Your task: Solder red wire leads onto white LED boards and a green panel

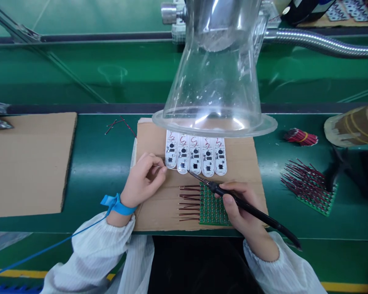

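Five white circuit boards (195,157) lie side by side on a cardboard sheet (153,212). My left hand (149,175), with a blue strap (122,205) round its wrist, pinches a thin light wire (171,169) that reaches toward the second board from the left. My right hand (239,204) is wrapped round a black soldering iron (251,209), whose tip is close to the lower end of that board. Under the iron lies a green board (213,208) with dark red wires (188,203) sticking out to its left.
A clear fume hood (214,81) hangs over the boards. At the right are a tied red wire bundle (302,137), a wire-covered green board (328,204), black pliers (337,163) and a brown roll (355,124). Another cardboard sheet (27,163) lies left.
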A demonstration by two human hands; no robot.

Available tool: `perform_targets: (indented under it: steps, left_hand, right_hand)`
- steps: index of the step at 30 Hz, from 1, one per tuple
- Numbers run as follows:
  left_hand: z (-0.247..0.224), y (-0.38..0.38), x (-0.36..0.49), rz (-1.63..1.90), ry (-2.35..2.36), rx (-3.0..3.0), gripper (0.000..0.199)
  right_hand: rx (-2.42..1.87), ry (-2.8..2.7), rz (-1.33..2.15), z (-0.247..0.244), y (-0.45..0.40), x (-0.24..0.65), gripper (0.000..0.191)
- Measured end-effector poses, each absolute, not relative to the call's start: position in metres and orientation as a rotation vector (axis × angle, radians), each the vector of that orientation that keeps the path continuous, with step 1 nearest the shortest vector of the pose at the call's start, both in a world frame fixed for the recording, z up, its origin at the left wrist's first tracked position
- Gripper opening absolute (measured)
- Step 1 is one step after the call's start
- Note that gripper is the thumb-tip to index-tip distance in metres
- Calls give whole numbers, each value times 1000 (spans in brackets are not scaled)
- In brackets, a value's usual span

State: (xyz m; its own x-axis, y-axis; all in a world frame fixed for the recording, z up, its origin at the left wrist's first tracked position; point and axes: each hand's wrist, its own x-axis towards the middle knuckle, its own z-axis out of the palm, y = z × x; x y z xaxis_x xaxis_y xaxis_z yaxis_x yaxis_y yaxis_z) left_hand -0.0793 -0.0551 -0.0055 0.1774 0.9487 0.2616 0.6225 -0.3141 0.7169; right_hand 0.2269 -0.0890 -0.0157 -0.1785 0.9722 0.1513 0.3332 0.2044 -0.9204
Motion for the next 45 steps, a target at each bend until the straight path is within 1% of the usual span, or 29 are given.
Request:
perform_targets:
  steps: [6, 11, 26, 31, 37, 45]
  left_hand:
    - [-3, -53, -76, 942, 1486, 2025, 13]
    - [-4, -53, -76, 942, 1496, 2015, 11]
    - [-5, -53, -77, 954, 1477, 2017, 15]
    - [-4, -54, -77, 948, 1462, 2031, 16]
    - [-5, -53, -76, 956, 1454, 2020, 16]
    - [-5, -53, -76, 950, 1463, 2031, 16]
  right_hand:
    - [-1253, -1722, 964, -14, -87, 225, 13]
    - [-1223, -1647, 1020, -20, -90, 229, 17]
    - [-1220, -1661, 1063, -24, -88, 230, 19]
    - [-1248, -1764, 1003, -21, -87, 228, 17]
    - [-1223, -1685, 1108, -23, -89, 230, 23]
    - [-1223, -1742, 1090, -21, -86, 229, 22]
